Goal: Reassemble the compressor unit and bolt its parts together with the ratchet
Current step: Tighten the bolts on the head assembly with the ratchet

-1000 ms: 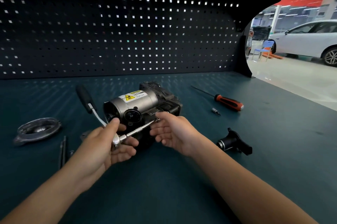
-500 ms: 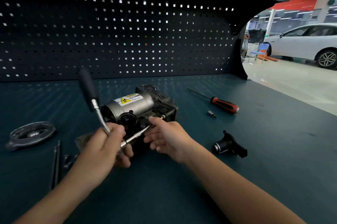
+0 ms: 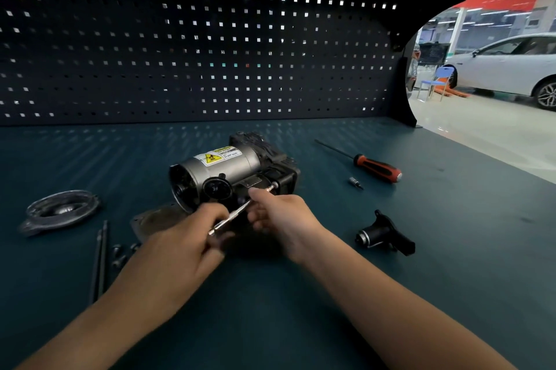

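Compressor unit (image 3: 224,172): lies on its side at mid-bench on the dark green worktop (image 3: 301,324), silver cylinder with a yellow warning label toward the left, black block toward the right.

Ratchet (image 3: 233,214): only the slim metal shaft shows, slanting from the left hand up to the black block, its tip touching the block. The handle is hidden.

Left hand (image 3: 183,237): fingers curled round the near end of the shaft; blurred.

Right hand (image 3: 281,213): forefinger and thumb pinch the shaft near its far end, just short of the block; the other fingers are loosely curled.

Flat plate (image 3: 153,219): on the worktop, partly under the cylinder's near end.

Round cover (image 3: 60,210): well left of the unit.

Two long thin rods (image 3: 100,261): side by side, near the round cover.

Small bolts (image 3: 120,252): just beside the rods.

Screwdriver (image 3: 377,170): red and black handle, right of the unit.

Small bit (image 3: 355,181): near the screwdriver's handle.

Black fitting (image 3: 385,235): right of the right hand, apart from it.

Pegboard (image 3: 195,53): behind the worktop.

White car (image 3: 511,68): beyond the bench, far right.
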